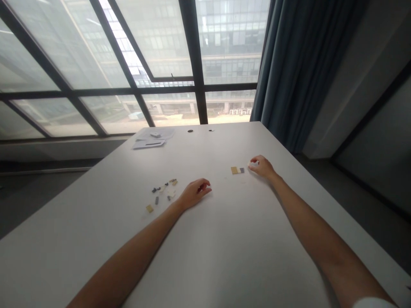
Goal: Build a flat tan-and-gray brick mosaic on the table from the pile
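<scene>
While both hands rest on the white table [224, 239], I see left hand [193, 193] loosely curled, empty, beside scattered small pieces [163, 191] | right hand [262, 166] fingertips pinched, contents unclear, near tan-and-grey block [237, 170].

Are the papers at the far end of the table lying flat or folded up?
Flat: the papers lie spread on the table, with a small object resting on top.

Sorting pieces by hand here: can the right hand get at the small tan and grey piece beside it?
Probably yes: the right hand rests just right of the tan and grey piece, with only bare table between them.
</scene>
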A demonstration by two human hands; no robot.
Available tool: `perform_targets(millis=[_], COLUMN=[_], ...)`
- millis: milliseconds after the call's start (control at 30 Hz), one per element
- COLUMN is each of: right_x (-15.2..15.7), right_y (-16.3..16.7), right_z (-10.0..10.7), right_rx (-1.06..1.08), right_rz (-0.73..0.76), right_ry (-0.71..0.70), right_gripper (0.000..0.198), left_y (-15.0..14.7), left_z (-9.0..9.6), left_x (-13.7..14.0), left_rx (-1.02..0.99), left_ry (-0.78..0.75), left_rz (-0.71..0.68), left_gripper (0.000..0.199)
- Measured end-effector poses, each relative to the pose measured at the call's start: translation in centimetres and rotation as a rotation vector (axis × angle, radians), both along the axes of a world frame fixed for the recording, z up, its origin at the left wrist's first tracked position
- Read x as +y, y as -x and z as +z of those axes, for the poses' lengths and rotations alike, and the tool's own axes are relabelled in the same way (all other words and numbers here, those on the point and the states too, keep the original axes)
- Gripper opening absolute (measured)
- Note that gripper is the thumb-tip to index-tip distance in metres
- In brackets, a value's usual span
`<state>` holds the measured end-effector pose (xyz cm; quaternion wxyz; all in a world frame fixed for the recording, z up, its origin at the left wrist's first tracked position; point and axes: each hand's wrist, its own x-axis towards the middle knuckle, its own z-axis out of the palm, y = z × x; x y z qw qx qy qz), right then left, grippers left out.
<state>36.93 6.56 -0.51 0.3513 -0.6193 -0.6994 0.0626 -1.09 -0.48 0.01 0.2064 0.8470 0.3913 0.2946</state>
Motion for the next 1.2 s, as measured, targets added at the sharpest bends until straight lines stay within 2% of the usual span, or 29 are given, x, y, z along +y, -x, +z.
perform_targets(millis=[133, 367, 1033, 1200], right_x=[0.0, -0.2, -0.8, -1.1], right_y=[-0.2, 0.0, 0.9, 1.3], right_z=[-0.8, -1.2, -0.7, -0.3], right_rx=[-0.025, -0.035, -0.086, -0.104], right_rz=[0.010, 0.066, 0.074, 0.035], right_ry=[0.082, 0.145, 0.179, 0.198], right_gripper=[0.027, 0.029, 0.031, 0.022], left_y=[0.0, -0.2, -0.3, -0.3], left_z=[0.0, 0.3, 0.3, 0.5], left_x=[-0.1, -0.2, -0.2, -0.3], left_rx=[0.004, 0.005, 0.046, 0.049], left_ry=[-0.004, -0.001, -0.015, -0.016], left_rz=[0.029, 0.040, 0.067, 0.068], left_gripper=[0.027, 0.030, 0.027, 0.027])
